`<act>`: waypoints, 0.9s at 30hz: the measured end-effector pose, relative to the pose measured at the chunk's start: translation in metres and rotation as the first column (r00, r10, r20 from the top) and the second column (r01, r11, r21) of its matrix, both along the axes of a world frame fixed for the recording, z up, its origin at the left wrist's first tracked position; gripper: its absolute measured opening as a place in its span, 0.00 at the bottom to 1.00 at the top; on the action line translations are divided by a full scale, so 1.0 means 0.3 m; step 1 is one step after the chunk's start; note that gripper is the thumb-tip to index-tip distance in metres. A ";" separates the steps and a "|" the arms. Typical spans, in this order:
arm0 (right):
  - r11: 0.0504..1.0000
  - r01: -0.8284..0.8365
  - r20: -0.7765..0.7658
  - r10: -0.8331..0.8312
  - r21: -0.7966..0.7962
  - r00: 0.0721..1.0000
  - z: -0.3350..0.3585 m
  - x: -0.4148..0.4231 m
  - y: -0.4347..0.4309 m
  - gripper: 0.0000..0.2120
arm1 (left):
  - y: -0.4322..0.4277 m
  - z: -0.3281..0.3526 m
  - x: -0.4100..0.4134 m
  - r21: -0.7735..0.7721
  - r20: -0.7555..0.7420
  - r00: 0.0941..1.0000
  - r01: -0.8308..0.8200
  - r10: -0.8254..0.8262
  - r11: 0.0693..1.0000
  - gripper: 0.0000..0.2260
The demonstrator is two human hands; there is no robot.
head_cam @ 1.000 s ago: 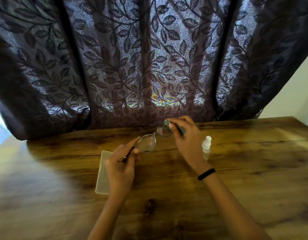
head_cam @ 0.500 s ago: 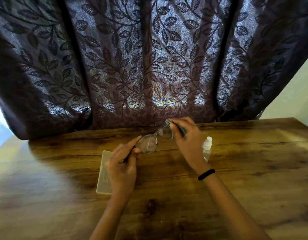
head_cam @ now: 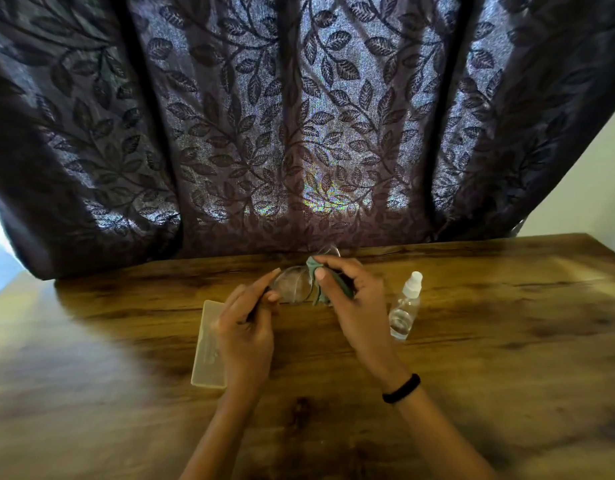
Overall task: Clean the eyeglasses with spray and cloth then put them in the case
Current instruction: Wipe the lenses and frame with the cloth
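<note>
Curtain [head_cam: 299, 133] behind bench [head_cam: 506, 341] bearing a pale case [head_cam: 205, 358], partly hidden by the left hand [head_cam: 245, 334], and a spray bottle [head_cam: 404, 310]. Above the bench, left fingers [head_cam: 264, 284] pinch the eyeglasses [head_cam: 294, 289] by a temple; the right hand [head_cam: 354, 303] pinches a green cloth [head_cam: 316, 271], hiding the bridge.

Dim backlight glows through the curtain [head_cam: 299, 133] (edges bowed), the table [head_cam: 506, 306] foreground shadowed and blurred.

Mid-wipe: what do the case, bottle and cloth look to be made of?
Case: likely translucent plastic, frosted matte; pale and milky.
Bottle: clear plastic or glass, glossy; table grain visible through it, white opaque cap.
Cloth: soft grey-green fabric, matte, perhaps microfibre; it bunches and drapes in folds.
</note>
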State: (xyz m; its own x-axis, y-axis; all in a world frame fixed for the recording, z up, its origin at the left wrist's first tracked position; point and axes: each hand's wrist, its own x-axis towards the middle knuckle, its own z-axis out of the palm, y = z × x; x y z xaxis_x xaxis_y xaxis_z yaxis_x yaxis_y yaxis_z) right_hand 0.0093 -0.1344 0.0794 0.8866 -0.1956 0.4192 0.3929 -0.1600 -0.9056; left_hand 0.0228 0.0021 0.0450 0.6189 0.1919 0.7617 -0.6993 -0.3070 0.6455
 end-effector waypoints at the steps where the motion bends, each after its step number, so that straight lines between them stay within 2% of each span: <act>1: 1.000 -0.012 0.012 0.012 -0.001 1.000 0.004 -0.005 0.009 0.08 | -0.001 0.001 0.000 0.007 0.005 1.000 -0.009 0.009 1.000 0.12; 7: 0.996 -0.037 0.059 0.042 -0.081 0.997 0.012 -0.024 0.035 0.08 | -0.006 0.015 -0.003 0.047 0.019 0.999 -0.034 0.033 0.998 0.15; 16: 0.979 -0.079 0.165 0.111 -0.186 0.980 -0.034 -0.041 0.035 0.10 | -0.014 0.018 0.005 -0.016 0.010 0.999 -0.052 0.052 0.999 0.15; 20: 0.997 -0.005 0.091 0.012 -0.071 0.996 -0.047 -0.013 0.009 0.10 | -0.016 0.012 0.000 -0.057 -0.058 0.998 -0.035 0.031 0.998 0.14; 23: 0.996 -0.051 0.028 0.050 0.066 0.998 -0.037 -0.005 0.006 0.11 | -0.030 0.017 -0.012 -0.095 -0.167 0.986 -0.011 -0.005 0.995 0.12; 27: 0.993 -0.038 0.011 0.037 0.110 0.999 -0.016 -0.001 -0.005 0.11 | -0.027 0.034 -0.021 -0.158 -0.294 0.943 0.116 -0.159 0.981 0.15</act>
State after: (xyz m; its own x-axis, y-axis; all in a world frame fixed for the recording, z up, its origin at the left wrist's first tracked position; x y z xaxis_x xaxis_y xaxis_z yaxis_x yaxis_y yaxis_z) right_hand 0.0089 -0.1358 0.0746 0.8903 -0.2078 0.4053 0.4053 -0.0443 -0.9131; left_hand 0.0165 -0.0059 0.0552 0.8443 0.1777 0.5056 -0.4923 -0.1157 0.8627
